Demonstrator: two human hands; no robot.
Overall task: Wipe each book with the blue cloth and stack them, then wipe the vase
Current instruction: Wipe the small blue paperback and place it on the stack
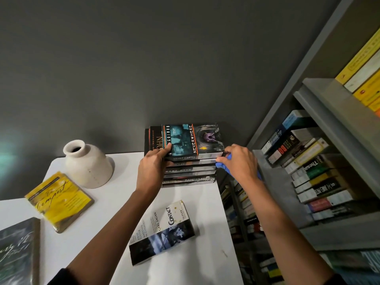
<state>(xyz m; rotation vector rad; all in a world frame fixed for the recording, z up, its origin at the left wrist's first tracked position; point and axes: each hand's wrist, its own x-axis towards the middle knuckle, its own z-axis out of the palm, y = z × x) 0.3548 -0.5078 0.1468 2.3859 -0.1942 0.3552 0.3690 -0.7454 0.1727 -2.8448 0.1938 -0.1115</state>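
Both hands frame the Neverwhere paperback (193, 140), dark teal with orange stripes, which tops the stack (189, 174) at the back right of the desk (205, 223). With its thumb on the cover, the left hand (153, 167) grips the book's near-left edge. At the stack's right side, the right hand (239, 161) clutches the bunched blue cloth (222, 164). The Contact book (162, 233) lies flat nearer, the cream vase (88, 164) and yellow Tempest book (59, 200) sit to the left, and a bookshelf (329, 161) crowds the right.

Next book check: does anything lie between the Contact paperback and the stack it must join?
Nothing visible does: only bare white table separates the Contact paperback from the stack. On top, though, the left hand grips Neverwhere at its left edge and the right hand holds the blue cloth at the stack's right side.
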